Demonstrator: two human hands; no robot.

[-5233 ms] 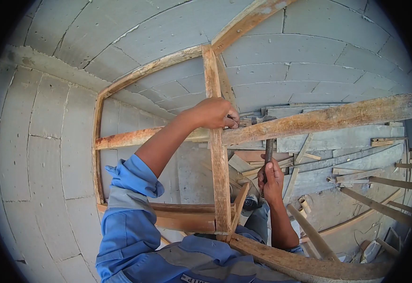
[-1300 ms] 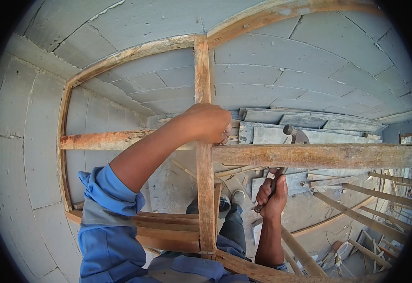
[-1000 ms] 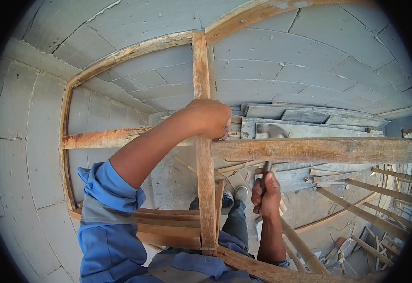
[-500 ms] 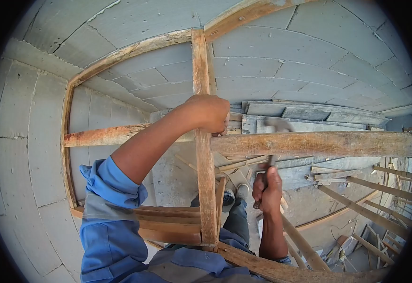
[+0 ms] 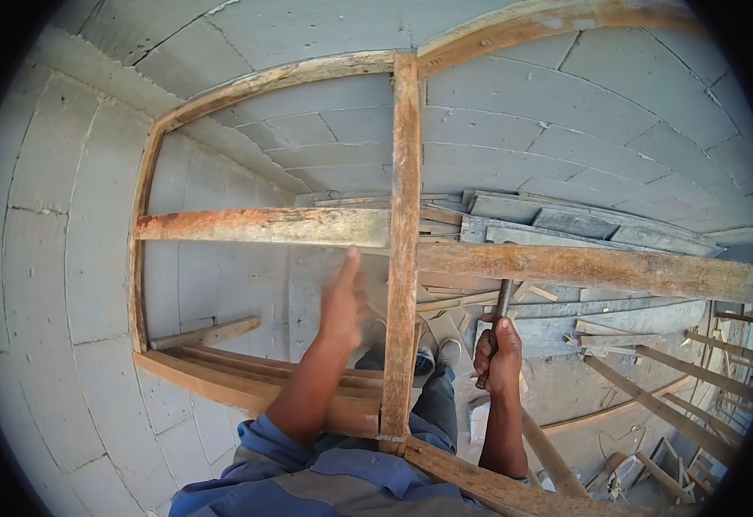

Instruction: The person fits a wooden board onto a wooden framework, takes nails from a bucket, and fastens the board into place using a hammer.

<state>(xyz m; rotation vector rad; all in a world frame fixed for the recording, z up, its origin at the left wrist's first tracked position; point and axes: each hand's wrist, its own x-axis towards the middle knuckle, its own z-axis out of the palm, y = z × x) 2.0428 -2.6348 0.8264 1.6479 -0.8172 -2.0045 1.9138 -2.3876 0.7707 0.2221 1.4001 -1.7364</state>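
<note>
My right hand (image 5: 500,355) is closed around the handle of a hammer (image 5: 504,300), held upright. The hammer's head is mostly hidden behind the right cross beam (image 5: 583,267). My left hand (image 5: 340,300) is just below the left cross beam (image 5: 264,226), thumb pointing up. Motion blurs its fingers, so whether they hold anything cannot be made out. Between my two hands stands an upright wooden post (image 5: 405,164), which both beams meet at slightly different heights.
A curved-looking timber frame (image 5: 146,258) encloses the left side, near a grey block wall (image 5: 40,284). Grey boards (image 5: 549,211) are stacked beyond the beam. Wooden poles (image 5: 652,392) slant at the right. Timber rails (image 5: 264,388) run low in front of me.
My left hand has left the joint of post and beams and dropped down and left. My right hand stays low with the hammer, whose head has gone behind the beam. The view has shifted.
</note>
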